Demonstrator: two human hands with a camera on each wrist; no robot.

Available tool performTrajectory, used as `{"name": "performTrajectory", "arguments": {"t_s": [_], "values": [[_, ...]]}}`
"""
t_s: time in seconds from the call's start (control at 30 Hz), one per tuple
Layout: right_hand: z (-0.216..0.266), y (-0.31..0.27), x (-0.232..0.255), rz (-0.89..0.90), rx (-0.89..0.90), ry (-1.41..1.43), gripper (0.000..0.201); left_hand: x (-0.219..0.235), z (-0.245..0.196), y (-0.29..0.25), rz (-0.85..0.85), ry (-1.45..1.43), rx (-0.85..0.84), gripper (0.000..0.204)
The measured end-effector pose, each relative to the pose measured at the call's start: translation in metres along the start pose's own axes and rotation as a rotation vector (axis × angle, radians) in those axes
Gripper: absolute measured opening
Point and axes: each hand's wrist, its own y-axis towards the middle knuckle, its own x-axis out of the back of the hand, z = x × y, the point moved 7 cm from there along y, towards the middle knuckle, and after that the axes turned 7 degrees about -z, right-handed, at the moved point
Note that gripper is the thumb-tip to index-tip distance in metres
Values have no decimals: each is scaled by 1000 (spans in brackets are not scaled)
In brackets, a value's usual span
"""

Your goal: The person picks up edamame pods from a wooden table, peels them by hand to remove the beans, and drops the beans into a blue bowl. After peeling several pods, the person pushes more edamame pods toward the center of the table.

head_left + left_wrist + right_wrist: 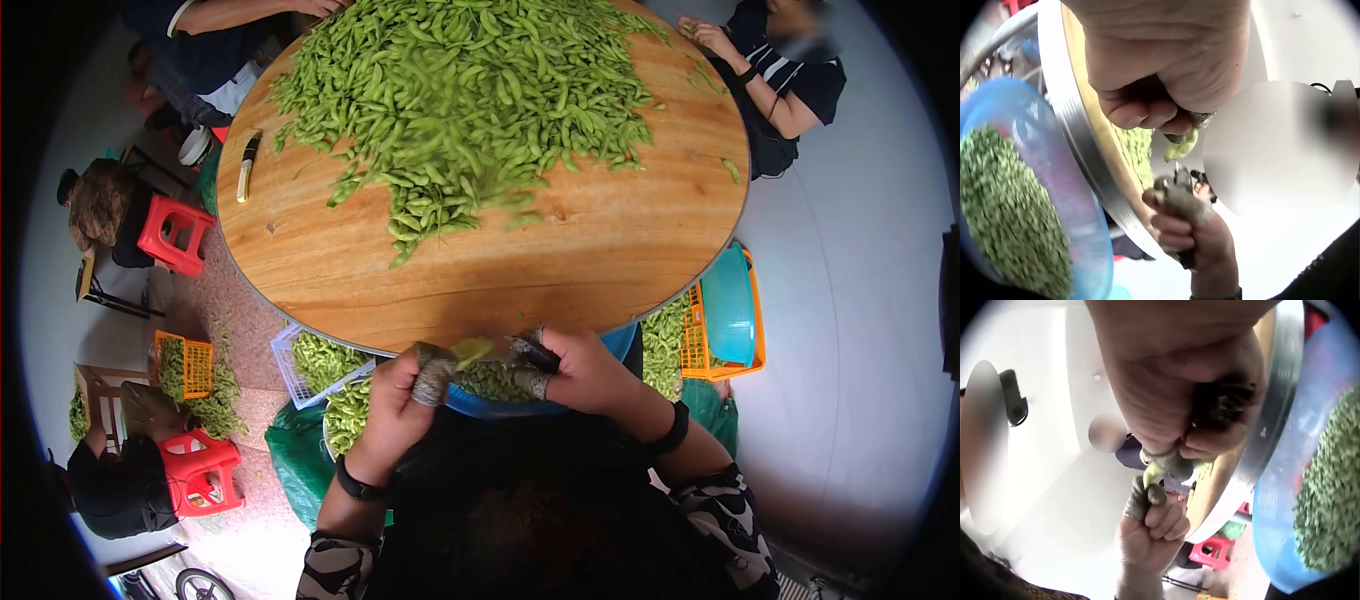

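Note:
My left hand pinches a green edamame pod between thumb and finger, both wrapped in grey coverings. Facing it at close range, my right hand grips a dark-handled knife-like tool whose narrow bright tip points toward the pod; its exact kind I cannot tell. Grey coverings show on this hand's thumb and finger too. Under both hands, a blue basin holds many shelled green beans. Just beyond lies the round wooden table, with a big heap of edamame pods on it.
A utility knife lies at the table's left. Below stand a white basket of pods and an orange crate with a teal basket. Other people sit around, among red stools. The table's metal edge runs beside my hands.

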Motion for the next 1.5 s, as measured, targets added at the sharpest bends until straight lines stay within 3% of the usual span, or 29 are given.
{"name": "performTrajectory", "arguments": {"t_s": [0.03, 0.07, 0.13, 0.17, 0.23, 0.27, 0.33, 0.4, 0.47, 0.5, 0.57, 0.67, 0.73, 0.77, 0.83, 0.87, 1.0, 1.07, 1.1, 1.17, 1.2, 1.27, 1.3, 1.37, 1.4, 1.47, 1.5], "values": [[3, 1, 1, 1, 130, -256, 18, 19, 1, -3, -93, 91, -20, 8], [5, 4, 1, 4, 129, -254, 18, 39, 2, -6, -172, 106, -18, 8], [16, 20, 20, -203, 74, -341, 23, 83, 3, -14, -364, 370, -37, 7], [22, 33, 30, -328, 257, -519, 22, 105, 3, -19, -429, 603, -32, 9], [30, 60, 49, -514, 417, -673, 23, 134, 0, -25, -557, 972, 49, 20], [23, 75, 53, -514, 419, -672, 23, 146, -1, -29, -622, 1105, 128, 27], [-8, 101, 61, -500, 138, -865, 23, 156, -6, -36, -747, 1296, -107, 35], [-7, 104, 58, -450, 146, -846, 23, 138, -16, -29, -733, 1141, -85, 33], [-3, 101, 51, -381, 160, -832, 23, 110, -7, -17, -562, 841, -79, 21], [7, 90, 43, -349, 249, -730, 23, 84, -16, -7, -431, 786, -155, 19], [25, 66, 27, -248, 367, -561, 23, 44, -9, 9, -284, 488, -87, 22], [42, 35, 10, -135, 414, -464, 29, 5, -5, 26, -153, 252, -51, 21], [45, 24, 11, -131, 445, -451, 31, -35, 19, 18, 303, -312, 422, 17], [43, 19, 12, -134, 445, -455, 31, -38, 17, 18, 303, -371, 444, 15], [26, 13, 20, -216, 238, -254, 32, -38, 11, 21, 249, -372, 441, 14], [26, 8, 19, -217, 237, -251, 32, -36, 9, 23, 188, -373, 438, 14], [28, 2, 4, -24, 112, 43, 38, -36, 15, 18, 117, -297, 339, 14], [24, 2, -4, 86, 5, 119, 44, -35, 8, 18, 87, -94, 102, 16], [21, 2, -5, 86, 5, 120, 44, -35, 6, 18, 87, -93, 103, 16], [13, 2, -8, 91, -1, 107, 45, -35, -11, 19, 107, 185, -104, 21], [16, 2, -6, 89, -3, 108, 45, -34, -12, 20, 109, 185, -103, 21], [11, 0, -7, 134, -196, 186, 43, -36, -20, 19, 125, 392, -251, 26], [9, -1, -7, 132, -200, 189, 43, -35, -21, 19, 129, 391, -248, 26], [-8, -7, -14, 177, -446, 429, 38, -38, -24, 18, 171, 624, -335, 20], [-9, -7, -14, 175, -449, 431, 38, -38, -21, 17, 175, 623, -333, 20], [-11, -14, -25, 269, -646, 776, 26, -36, -10, 17, 202, 154, -219, 16], [-11, -14, -25, 268, -646, 778, 26, -33, -8, 16, 204, 154, -218, 16]]}}
